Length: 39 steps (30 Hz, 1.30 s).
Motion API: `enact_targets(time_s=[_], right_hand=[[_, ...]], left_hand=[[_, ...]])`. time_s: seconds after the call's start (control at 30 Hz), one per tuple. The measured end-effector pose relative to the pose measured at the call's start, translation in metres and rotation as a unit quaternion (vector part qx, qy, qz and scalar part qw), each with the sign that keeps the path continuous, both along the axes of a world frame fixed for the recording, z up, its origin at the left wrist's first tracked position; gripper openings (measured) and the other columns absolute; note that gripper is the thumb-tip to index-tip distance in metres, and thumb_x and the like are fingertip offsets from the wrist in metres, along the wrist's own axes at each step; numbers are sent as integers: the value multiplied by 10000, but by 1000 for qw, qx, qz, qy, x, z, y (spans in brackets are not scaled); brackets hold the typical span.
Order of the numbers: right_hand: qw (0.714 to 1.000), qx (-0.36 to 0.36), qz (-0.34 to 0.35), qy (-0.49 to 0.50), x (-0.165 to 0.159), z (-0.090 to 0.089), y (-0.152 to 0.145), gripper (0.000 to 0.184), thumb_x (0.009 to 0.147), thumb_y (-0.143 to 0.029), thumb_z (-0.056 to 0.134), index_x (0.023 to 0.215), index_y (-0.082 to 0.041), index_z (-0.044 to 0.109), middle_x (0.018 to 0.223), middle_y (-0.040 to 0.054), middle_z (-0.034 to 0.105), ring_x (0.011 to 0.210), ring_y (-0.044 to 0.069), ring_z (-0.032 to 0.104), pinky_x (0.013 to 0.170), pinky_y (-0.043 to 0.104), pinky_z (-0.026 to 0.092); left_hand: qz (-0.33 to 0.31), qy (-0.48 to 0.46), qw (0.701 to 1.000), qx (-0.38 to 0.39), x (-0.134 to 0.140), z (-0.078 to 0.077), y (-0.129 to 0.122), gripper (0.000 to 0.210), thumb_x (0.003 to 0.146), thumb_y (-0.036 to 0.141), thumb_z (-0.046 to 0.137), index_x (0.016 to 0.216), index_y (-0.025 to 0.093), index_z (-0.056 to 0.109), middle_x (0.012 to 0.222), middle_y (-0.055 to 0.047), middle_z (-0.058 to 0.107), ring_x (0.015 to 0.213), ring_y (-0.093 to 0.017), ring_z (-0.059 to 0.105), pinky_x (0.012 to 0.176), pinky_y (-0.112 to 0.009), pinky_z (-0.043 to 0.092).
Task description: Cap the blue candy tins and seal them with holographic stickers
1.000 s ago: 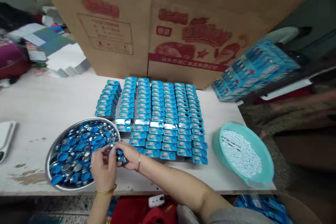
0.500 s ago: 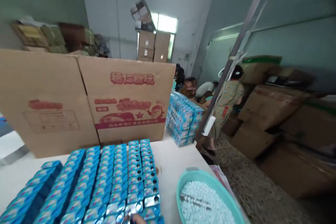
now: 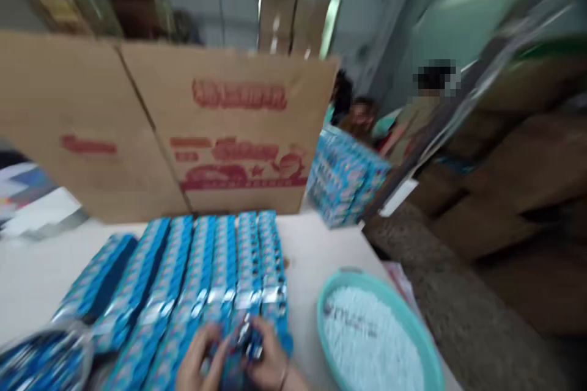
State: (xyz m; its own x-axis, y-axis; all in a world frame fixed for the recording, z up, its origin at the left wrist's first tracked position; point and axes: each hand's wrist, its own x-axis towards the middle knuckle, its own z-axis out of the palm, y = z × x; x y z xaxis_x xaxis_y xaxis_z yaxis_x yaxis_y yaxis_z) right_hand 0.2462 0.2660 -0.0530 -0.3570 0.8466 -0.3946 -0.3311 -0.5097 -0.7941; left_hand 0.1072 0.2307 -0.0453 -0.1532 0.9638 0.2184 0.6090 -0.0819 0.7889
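Two hands low over the near ends of the box rows

The right hand curls around a few small shiny pieces, blue and silver. Just beside it, the left hand has its thumb and fingers bent toward that clutch; blur hides whether it pinches one, so I cannot tell.

The rows of blue boxes lie under and ahead of both hands, their long axis running away from the person. The right hand is nearer the two rightmost rows, which run almost straight ahead; the left hand is over the middle rows, while those farther left slant more.

Beyond, on the worktop, a bowl stands at the left, a teal basin at the right, and a large carton behind the rows' far ends.
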Motion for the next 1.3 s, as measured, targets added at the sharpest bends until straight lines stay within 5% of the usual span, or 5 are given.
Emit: enact_targets(time_s=[0.27,0.67,1.07,1.2,1.3], right_hand=[[954,-253,-93,129,42,-80,-38,321,653,-408,765,809,-199,578,728,-26,641,608,133,646,353,163,342],[965,-230,-112,64,62,-70,-4,324,676,-413,741,810,-202,535,636,-37,587,557,144,622,354,181,366],[955,-246,-164,27,73,-74,29,396,576,-430,792,794,-208,546,652,-55,580,505,146,617,337,200,367],[955,-246,-164,7,71,-75,36,383,575,-431,786,787,-205,561,639,-47,598,506,148,620,341,199,358],[953,-248,-176,-1,68,-76,40,357,584,-425,779,770,-205,568,613,-51,593,493,146,609,343,204,361]], left_hand=[[-6,-81,962,-262,-4,-64,43,144,713,180,539,821,171,633,828,-39,661,720,-146,609,659,-262,505],[-94,230,912,-326,68,-92,161,51,796,206,567,822,193,609,843,-61,669,835,-192,620,734,-280,444],[-140,375,812,-425,78,-96,207,257,754,416,656,809,167,676,963,-166,688,954,-301,637,775,-353,465],[-143,346,849,-373,75,-91,188,242,807,404,609,831,169,662,885,-132,681,887,-255,636,741,-318,457],[-191,128,918,-322,71,-85,159,283,837,433,563,934,176,629,784,-42,646,700,-152,593,638,-250,447]])
